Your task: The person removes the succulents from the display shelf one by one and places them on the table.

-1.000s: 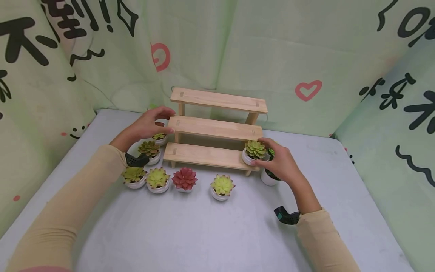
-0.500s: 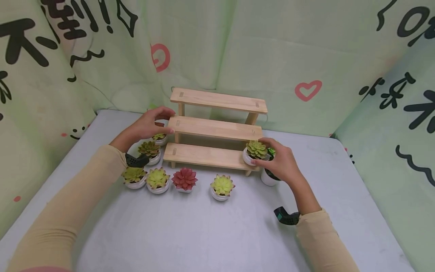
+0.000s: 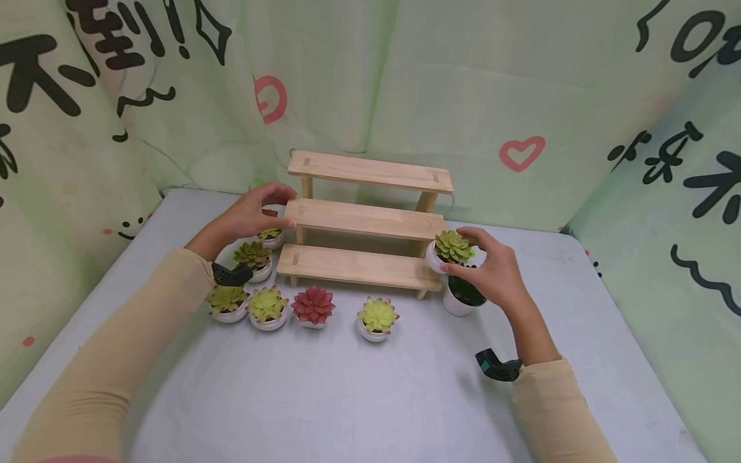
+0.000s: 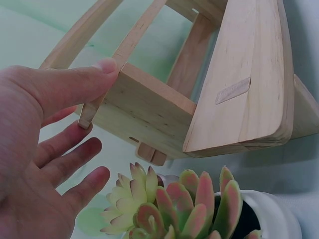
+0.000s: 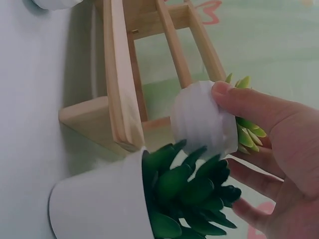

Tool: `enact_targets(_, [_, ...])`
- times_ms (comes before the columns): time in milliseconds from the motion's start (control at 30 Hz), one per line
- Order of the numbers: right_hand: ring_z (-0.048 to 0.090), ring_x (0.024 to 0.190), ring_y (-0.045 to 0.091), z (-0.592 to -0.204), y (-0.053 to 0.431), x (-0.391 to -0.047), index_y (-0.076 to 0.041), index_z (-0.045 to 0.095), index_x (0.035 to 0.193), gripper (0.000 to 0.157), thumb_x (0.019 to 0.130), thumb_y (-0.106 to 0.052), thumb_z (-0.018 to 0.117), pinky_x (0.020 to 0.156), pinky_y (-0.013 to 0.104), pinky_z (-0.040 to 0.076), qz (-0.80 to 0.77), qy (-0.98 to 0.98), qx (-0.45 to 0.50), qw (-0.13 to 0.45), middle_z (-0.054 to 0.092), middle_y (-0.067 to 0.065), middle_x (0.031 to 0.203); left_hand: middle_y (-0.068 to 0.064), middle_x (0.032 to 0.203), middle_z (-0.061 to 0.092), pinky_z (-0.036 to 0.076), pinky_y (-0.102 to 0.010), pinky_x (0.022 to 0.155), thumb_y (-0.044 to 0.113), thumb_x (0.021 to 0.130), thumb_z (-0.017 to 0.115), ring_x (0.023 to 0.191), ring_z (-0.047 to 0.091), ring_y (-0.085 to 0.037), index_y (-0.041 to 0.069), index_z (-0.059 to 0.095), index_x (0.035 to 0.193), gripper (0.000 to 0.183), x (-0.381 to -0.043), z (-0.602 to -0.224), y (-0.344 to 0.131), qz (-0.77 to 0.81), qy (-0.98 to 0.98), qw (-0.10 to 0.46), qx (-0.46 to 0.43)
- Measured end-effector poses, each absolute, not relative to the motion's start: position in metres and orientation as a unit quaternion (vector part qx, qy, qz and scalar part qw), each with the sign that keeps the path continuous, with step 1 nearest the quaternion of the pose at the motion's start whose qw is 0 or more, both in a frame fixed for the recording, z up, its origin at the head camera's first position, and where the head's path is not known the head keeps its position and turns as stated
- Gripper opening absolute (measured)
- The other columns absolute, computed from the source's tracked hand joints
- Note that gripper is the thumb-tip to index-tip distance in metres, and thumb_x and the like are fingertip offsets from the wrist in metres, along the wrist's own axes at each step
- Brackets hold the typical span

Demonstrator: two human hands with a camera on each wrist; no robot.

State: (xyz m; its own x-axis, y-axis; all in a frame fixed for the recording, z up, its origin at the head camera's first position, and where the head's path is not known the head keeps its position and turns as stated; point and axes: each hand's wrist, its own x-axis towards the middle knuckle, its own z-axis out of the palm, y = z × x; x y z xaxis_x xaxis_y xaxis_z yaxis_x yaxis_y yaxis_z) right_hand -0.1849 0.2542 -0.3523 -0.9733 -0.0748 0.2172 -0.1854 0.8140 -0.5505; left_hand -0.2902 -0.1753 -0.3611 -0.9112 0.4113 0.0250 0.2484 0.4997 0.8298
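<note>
My right hand (image 3: 494, 267) holds a small potted succulent (image 3: 453, 247) by its ribbed white pot (image 5: 202, 119), thumb on one side and fingers on the other. It is in the air at the right end of the three-step wooden plant stand (image 3: 365, 217), apart from the bottom step. Directly below it on the table stands a taller white pot with a dark green succulent (image 5: 184, 194), mostly covered in the head view. My left hand (image 3: 251, 209) grips the left end of the middle step, its thumb (image 4: 84, 82) at the front edge; the other fingers spread out behind.
Two pale green succulents (image 3: 267, 304) (image 3: 226, 298), a red succulent (image 3: 313, 305) and a yellow-green succulent (image 3: 378, 316) stand before the stand. More pots, including a reddish-green succulent (image 3: 253, 254), line its left side. A printed curtain (image 3: 451, 96) hangs behind.
My right hand has moved right with the potted succulent, off the right end of the bottom step and over the dark green plant. The left hand keeps its hold on the stand.
</note>
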Motion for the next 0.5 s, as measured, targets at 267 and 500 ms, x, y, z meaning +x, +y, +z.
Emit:
enact_targets(267, [0.052, 0.122, 0.034, -0.344, 0.268, -0.183, -0.01, 0.05, 0.137, 0.071, 0.077, -0.032, 0.082, 0.105, 0.058, 0.039, 0.31, -0.941, 0.06, 0.121, 0.059, 0.017, 0.131, -0.016, 0.14, 0.048, 0.038, -0.055, 0.11, 0.019, 0.086, 0.074, 0.135, 0.042, -0.032, 0.005, 0.045, 0.137, 0.061, -0.291, -0.362, -0.176, 0.462, 0.862, 0.088, 0.191])
enact_targets(500, [0.053, 0.123, 0.033, -0.339, 0.28, -0.181, -0.01, 0.049, 0.137, 0.072, 0.077, -0.036, 0.081, 0.106, 0.057, 0.04, 0.315, -0.938, 0.035, 0.137, 0.06, 0.017, 0.131, -0.016, 0.14, 0.047, 0.038, -0.055, 0.11, 0.019, 0.086, 0.074, 0.135, 0.042, -0.033, 0.005, 0.044, 0.137, 0.061, -0.29, -0.362, -0.176, 0.457, 0.864, 0.087, 0.192])
